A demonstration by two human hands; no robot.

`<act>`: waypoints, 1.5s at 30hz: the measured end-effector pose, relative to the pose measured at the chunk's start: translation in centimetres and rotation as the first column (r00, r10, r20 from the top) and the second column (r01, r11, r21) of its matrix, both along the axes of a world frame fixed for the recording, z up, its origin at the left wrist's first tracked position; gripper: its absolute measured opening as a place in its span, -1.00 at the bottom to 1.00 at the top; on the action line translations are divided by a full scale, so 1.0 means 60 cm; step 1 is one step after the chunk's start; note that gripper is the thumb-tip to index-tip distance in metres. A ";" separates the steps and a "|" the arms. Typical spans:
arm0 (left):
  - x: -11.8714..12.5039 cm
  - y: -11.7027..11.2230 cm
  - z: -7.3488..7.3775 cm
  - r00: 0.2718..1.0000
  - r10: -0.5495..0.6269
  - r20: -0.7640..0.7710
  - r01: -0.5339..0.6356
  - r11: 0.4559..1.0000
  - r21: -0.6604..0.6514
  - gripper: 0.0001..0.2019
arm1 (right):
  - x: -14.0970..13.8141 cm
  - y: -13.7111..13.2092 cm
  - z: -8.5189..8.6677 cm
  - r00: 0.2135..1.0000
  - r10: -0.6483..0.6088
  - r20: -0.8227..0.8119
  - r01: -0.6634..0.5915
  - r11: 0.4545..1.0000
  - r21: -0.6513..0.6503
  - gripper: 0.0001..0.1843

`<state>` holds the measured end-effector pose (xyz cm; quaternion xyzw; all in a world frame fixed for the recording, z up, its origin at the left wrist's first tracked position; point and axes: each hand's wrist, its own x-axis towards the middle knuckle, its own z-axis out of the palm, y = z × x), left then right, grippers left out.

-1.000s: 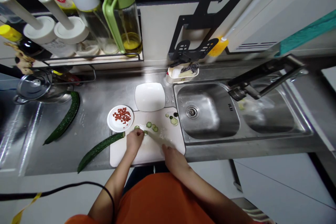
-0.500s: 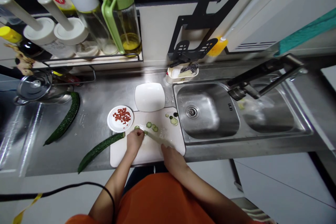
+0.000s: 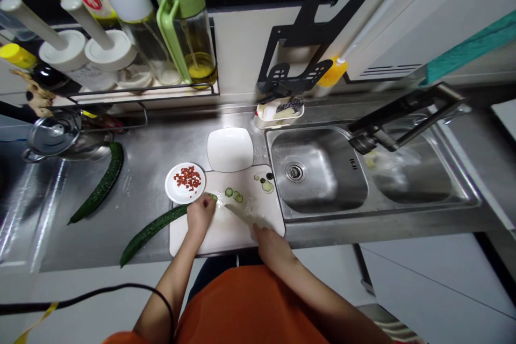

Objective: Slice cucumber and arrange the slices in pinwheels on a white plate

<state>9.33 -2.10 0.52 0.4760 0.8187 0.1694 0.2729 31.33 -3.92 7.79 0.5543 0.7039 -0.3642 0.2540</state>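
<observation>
My left hand (image 3: 199, 216) is at the left of a white cutting board (image 3: 221, 239), its fingers pinched on a small cucumber slice (image 3: 213, 196). In my right hand (image 3: 274, 247) is a knife (image 3: 242, 215), its blade angled left and away over the board. A long cucumber (image 3: 151, 234) lies partly on the board, its cut end hidden behind my left hand. Several cucumber slices (image 3: 234, 194) sit mid-board, with more cucumber pieces (image 3: 266, 185) at its far right corner. Beside my left hand stands a white plate (image 3: 171, 192) of chopped red bits (image 3: 187, 177).
A white square dish (image 3: 229, 149) sits behind the board. Another cucumber (image 3: 100, 188) lies at left near a lidded pot (image 3: 54, 131). To the right is a double steel sink (image 3: 318, 172) with a faucet (image 3: 395, 118). A shelf (image 3: 141, 98) holds jars and oil bottles.
My left hand has moved left and slightly away from me, off the knife tip, now covering the long cucumber's end. My right hand and the knife have shifted slightly right.
</observation>
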 end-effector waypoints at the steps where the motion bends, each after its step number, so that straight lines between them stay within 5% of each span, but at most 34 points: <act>1: -0.002 0.001 0.001 0.999 -0.006 -0.048 0.006 1.000 -0.001 -0.79 | 0.000 -0.001 0.000 1.000 0.000 0.006 0.000 1.000 0.001 -0.48; 13: 0.003 -0.002 -0.008 0.931 -0.121 -0.345 0.120 0.993 -0.024 -0.77 | 0.000 -0.002 0.002 1.000 0.008 0.015 -0.008 1.000 0.003 -0.49; 18: 0.013 0.024 0.008 0.943 -0.264 -0.204 0.277 0.960 0.040 -0.84 | -0.002 0.001 0.009 1.000 0.011 0.019 -0.011 1.000 -0.002 -0.51; 24: 0.054 0.073 0.023 0.847 -0.531 0.022 0.532 0.847 -0.005 -0.93 | -0.002 -0.001 0.011 1.000 0.012 0.024 -0.012 1.000 0.006 -0.53; 32: 0.096 0.098 0.019 0.803 -0.596 -0.023 0.571 0.780 -0.256 -0.89 | -0.002 -0.001 0.007 1.000 0.010 0.029 -0.010 1.000 0.005 -0.54; 45: 0.105 0.100 0.017 0.832 -0.552 0.051 0.547 0.803 -0.236 -0.96 | 0.000 0.003 0.008 1.000 0.004 0.014 -0.004 1.000 -0.003 -0.56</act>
